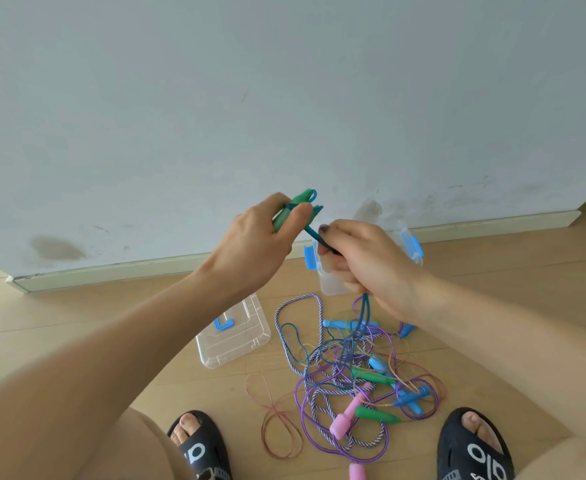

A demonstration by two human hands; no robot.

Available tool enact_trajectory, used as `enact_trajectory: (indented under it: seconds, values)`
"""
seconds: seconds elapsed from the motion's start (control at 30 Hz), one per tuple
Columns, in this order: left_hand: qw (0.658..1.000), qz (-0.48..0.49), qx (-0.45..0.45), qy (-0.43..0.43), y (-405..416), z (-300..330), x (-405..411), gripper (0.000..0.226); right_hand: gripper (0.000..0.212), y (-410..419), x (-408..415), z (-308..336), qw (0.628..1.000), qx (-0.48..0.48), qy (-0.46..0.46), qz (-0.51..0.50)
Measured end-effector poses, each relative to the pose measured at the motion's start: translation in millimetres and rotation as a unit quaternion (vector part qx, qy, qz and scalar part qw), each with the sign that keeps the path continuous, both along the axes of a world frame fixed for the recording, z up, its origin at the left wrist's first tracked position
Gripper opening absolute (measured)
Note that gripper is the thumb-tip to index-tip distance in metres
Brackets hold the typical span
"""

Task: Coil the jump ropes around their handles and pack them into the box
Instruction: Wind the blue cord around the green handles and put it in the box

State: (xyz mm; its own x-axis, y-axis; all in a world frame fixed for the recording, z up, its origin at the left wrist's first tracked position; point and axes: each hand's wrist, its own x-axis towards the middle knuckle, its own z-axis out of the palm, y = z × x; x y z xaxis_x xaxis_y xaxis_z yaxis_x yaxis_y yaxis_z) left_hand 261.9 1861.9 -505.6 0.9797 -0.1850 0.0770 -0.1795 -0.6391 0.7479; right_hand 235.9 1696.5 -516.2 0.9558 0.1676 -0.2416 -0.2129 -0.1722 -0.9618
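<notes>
Green handles [293,209] gripped in left hand [253,247]. Right hand [364,261] pinches blue rope [314,233] running w/ slack to tangled ropes [347,386] on floor. Box [326,285] behind right hand, lid [234,336] beside.

Head camera looks down, close over floor [146,341] (wall [284,98] ahead).

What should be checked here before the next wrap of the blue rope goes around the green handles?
1. Left hand grips green handles: ok.
2. Right hand holds blue rope: ok.
3. Rope taut between hands: ok.
4. Trailing rope free of the pile: not ok, it runs into the tangle.
5. Box open: cannot tell, hand covers it.
6. Lid off, on floor: ok.
</notes>
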Motion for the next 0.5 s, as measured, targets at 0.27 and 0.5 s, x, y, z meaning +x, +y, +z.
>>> enact_trajectory:
  seconds: [0.27,0.5]
  values:
    - [0.983,-0.085,0.155,-0.054,13,-6,8,0.028,0.021,-16,6,13,0.951,-0.247,-0.167,0.08]
    - [0.94,-0.212,0.249,-0.099,9,-11,1,0.03,0.036,-31,11,29,0.91,-0.312,-0.232,0.143]
